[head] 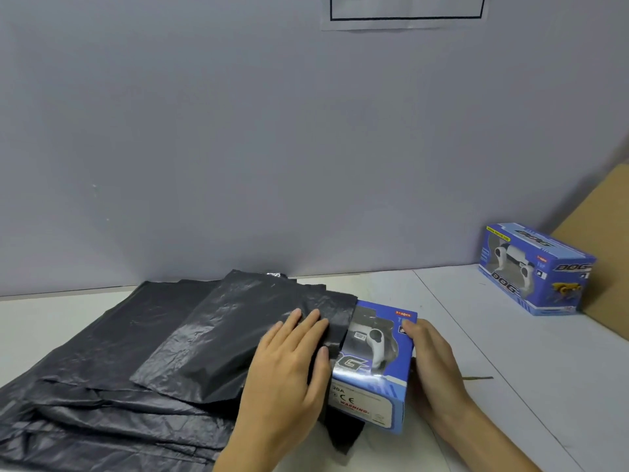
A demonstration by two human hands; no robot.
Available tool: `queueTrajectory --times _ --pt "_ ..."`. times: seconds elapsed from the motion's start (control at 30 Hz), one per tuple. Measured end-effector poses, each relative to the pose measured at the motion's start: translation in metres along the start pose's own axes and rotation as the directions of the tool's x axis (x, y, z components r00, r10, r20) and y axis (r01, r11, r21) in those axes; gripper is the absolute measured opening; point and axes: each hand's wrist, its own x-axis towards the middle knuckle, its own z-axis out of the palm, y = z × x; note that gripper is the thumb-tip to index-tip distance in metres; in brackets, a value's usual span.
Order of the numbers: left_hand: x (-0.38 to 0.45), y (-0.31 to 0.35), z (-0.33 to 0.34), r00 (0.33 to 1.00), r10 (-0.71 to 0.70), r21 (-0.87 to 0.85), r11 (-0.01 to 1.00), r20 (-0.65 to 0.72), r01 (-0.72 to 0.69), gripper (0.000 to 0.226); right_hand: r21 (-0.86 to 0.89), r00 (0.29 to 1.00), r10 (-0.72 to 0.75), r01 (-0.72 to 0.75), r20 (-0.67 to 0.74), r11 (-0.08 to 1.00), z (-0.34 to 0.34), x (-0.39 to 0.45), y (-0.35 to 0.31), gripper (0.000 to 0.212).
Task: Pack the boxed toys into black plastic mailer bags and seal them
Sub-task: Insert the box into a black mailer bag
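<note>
Head view: white table (510, 335) meets grey wall (238, 148)

toy box (372, 366) left part inside bag (238, 335) | wall sheet (406, 11) cut by top edge

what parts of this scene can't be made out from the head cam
- Toy box: its left end is hidden inside the black mailer bag.
- Sheet on the wall: cut off by the top edge.
- Right hand: its fingers are behind the box.
- Cardboard: cut off by the right edge.
</note>
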Motion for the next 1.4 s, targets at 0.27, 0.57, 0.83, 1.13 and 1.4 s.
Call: queueTrajectory --times 0.27,0.57,0.83,1.13,1.4 --pt "-0.003 0.006 -0.004 0.993 0.119 -0.215 0.969 -0.016 -0.119 0.05 -0.027 0.997 -0.015 0.013 -0.075 1.0 0.001 -0.001 0.003 0.02" --pt "-0.001 -0.019 -0.01 0.97 0.15 -0.011 0.989 0.194 -0.151 0.092 0.104 0.988 0.102 -0.09 -0.114 0.99 -0.005 0.002 -0.007 0.033" --pt "0.004 -0.011 -0.003 0.979 0.176 0.252 0.948 0.1 -0.196 0.117 0.064 0.985 0.171 -0.17 -0.008 0.983 0.0 -0.003 -0.004 0.043" --pt "-0.003 0.008 0.018 0.891 0.454 0.235 0.864 0.017 -0.445 0.104 0.11 0.991 0.117 -0.109 -0.071 0.988 0.013 -0.01 0.001 0.048" --pt "0.002 -0.003 0.017 0.91 0.388 0.173 0.915 -0.144 -0.363 0.086 0.252 0.991 0.004 -0.037 0.132 0.967 0.008 -0.009 0.001 0.045"
